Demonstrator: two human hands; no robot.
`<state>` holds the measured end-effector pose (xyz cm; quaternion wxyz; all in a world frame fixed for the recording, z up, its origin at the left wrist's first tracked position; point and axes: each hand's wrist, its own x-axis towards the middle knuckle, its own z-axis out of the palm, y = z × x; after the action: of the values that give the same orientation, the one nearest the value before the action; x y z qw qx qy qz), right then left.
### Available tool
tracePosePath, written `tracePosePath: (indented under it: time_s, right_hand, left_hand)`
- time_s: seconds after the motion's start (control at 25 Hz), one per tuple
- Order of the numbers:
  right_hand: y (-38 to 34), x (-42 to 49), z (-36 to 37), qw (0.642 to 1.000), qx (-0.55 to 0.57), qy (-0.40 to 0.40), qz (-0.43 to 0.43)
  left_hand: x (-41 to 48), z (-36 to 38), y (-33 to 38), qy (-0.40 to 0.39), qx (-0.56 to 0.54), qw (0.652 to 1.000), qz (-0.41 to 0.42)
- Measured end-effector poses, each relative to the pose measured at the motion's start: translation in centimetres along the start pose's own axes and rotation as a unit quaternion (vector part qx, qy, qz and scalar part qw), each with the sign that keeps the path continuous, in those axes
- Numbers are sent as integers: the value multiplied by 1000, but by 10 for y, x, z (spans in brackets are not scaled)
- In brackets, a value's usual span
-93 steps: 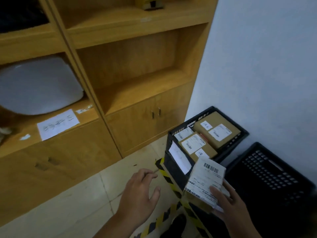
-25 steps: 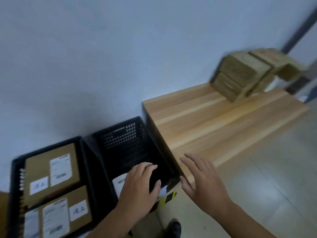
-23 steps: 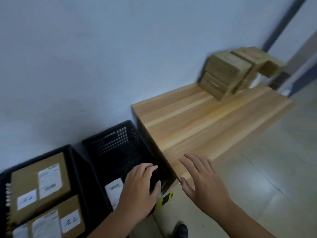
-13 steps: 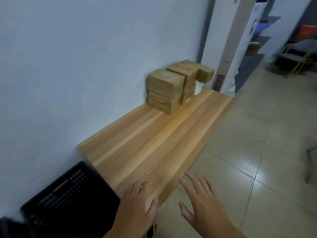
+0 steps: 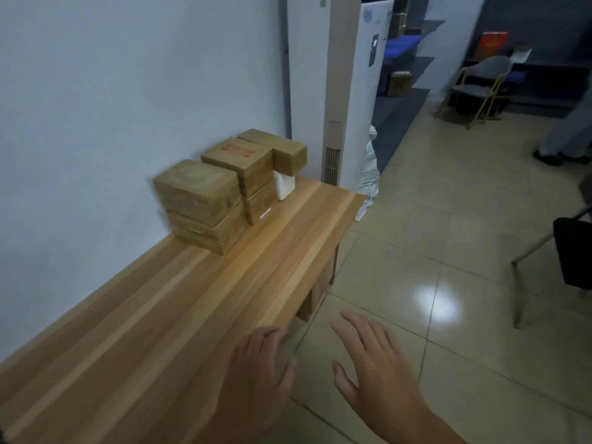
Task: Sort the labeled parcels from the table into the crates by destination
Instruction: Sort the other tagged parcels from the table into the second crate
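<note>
A long wooden table (image 5: 179, 315) with a smooth, striped plank grain ran along the pale wall (image 5: 112, 91), above glossy beige floor tiles (image 5: 448, 251). At its far end, against the wall, stood the stacked parcels (image 5: 205, 200): blocky brown cardboard boxes, one stamped in red (image 5: 241, 151). They sat well apart from both hands. The right hand (image 5: 374, 370) hovered over the tiles, fingers straight and spread, holding nothing. The left hand (image 5: 256, 373) hung over the table's near edge, fingers loosely bent, empty. A small white container (image 5: 284, 185) stood touching the boxes.
</note>
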<state>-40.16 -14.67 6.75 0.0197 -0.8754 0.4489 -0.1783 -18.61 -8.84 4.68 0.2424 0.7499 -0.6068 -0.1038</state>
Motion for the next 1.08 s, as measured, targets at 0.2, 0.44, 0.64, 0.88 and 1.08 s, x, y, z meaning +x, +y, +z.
tracePosePath:
  time_s: [0.2,0.44,0.64,0.88,1.08]
  right_hand:
    - [70,53,6,999,4,-20,29]
    - [149,153,26,998,-4,-42,37]
    - [207,253,45,997,-18,-62,37]
    - [253,371,66,997,27,-66,2]
    - [304,481,111,991,68,-88,-69]
  left_hand:
    - [88,39,25,-20,34,999,22]
    - [211,79,27,-21,18,1000,2]
    - [316,101,25,-21,22,999,-28]
    - [422,104,23,-8,76,996,-52]
    - [501,120,26,28,83,989,-115]
